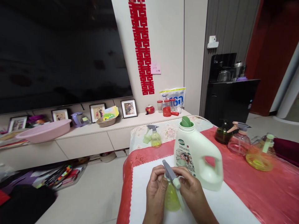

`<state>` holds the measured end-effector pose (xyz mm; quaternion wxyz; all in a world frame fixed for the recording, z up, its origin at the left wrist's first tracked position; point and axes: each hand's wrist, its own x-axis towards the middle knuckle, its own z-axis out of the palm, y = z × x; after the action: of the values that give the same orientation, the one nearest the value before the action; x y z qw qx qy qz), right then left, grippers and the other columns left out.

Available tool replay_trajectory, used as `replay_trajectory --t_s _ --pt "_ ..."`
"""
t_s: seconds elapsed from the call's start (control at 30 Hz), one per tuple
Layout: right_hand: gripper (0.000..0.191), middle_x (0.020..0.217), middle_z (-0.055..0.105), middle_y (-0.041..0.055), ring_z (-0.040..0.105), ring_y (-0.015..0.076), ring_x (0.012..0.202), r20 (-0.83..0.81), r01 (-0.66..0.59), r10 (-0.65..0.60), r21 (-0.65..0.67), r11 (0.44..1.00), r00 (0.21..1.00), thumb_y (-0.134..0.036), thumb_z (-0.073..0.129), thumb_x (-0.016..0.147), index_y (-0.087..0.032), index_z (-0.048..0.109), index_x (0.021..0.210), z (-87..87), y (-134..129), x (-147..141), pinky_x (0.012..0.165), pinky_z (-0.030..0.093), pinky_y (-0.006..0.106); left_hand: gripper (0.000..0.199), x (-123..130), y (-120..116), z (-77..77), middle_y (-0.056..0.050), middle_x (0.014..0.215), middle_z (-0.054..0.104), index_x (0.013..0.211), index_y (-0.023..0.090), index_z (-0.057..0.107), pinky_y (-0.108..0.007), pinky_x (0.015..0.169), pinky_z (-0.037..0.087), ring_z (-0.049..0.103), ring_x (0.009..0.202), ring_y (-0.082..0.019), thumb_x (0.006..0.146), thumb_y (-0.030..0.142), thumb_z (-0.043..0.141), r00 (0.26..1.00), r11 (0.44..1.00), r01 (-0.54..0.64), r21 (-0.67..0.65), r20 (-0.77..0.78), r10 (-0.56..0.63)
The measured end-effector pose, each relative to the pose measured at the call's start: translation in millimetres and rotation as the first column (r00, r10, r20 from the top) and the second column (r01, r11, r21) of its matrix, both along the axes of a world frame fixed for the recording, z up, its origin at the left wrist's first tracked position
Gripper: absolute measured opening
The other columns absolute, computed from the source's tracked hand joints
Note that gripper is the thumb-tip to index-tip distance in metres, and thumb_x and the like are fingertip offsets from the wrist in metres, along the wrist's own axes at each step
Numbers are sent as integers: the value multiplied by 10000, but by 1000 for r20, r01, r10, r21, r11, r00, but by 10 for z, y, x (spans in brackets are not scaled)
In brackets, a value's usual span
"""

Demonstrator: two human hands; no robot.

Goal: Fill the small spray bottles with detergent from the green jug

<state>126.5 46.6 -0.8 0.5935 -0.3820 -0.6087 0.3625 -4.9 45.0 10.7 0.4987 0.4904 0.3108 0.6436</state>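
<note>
A small spray bottle (172, 199) with yellow-green liquid stands upright on the white mat (144, 186). Its grey and pale green trigger head (170, 172) sits at the bottle's neck, between my two hands. Fingers of my left hand (157, 186) close on the head and neck from the left. From the right, my right hand (189, 185) grips the same head near its nozzle. Just beyond my hands is a large pale green jug (198, 155) with a handle, its mouth uncapped and a green scoop-like piece (186, 121) in the opening.
Another spray bottle (156, 138) with yellow liquid stands at the table's far side. To the right are a dark pump bottle (223, 133), a pink spray bottle (239, 143) and a yellow one (260, 157). A low cabinet (86, 141) runs along the wall behind.
</note>
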Motion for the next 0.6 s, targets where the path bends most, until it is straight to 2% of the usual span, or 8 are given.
replay_trajectory --t_s 0.13,0.27,0.4,0.47,0.6 --pt "272 1044 580 34 563 118 987 21 40 -41 40 998 999 -322 618 895 -247 735 1128 -29 -23 -46 787 443 147 268 3 -13 -21 -52 954 646 964 209 629 -294 779 484 615 855 -198 877 461 650 1000 1000 -20 -6 19 20" --pt "230 1029 577 25 554 110 974 40 90 -94 79 993 995 -313 634 896 -238 726 1093 6 -87 -92 791 436 149 323 -8 -36 -43 -72 1009 646 998 211 628 -328 827 499 619 912 -225 824 471 708 1000 1000 -12 12 18 12" --pt "175 1013 573 19 545 99 923 92 174 -191 168 970 977 -296 641 888 -200 691 1025 66 -118 -113 776 431 153 282 -28 -40 -43 -65 1049 633 959 220 657 -298 816 498 609 968 -231 777 410 759 999 999 -46 -3 20 46" --pt "179 1013 569 22 545 100 919 109 137 -153 143 980 982 -317 636 901 -185 677 1015 80 -110 -87 773 432 156 220 -28 -31 -32 -59 1037 626 913 213 672 -299 824 500 609 956 -225 792 383 740 998 998 -53 -40 41 55" --pt "283 1068 545 29 539 97 990 134 -5 -5 78 997 991 -393 543 989 -200 663 1158 94 -87 -3 820 440 149 191 -7 -3 -8 -68 1059 632 864 200 705 -328 889 499 606 979 -232 816 385 707 998 998 -56 -33 18 57"
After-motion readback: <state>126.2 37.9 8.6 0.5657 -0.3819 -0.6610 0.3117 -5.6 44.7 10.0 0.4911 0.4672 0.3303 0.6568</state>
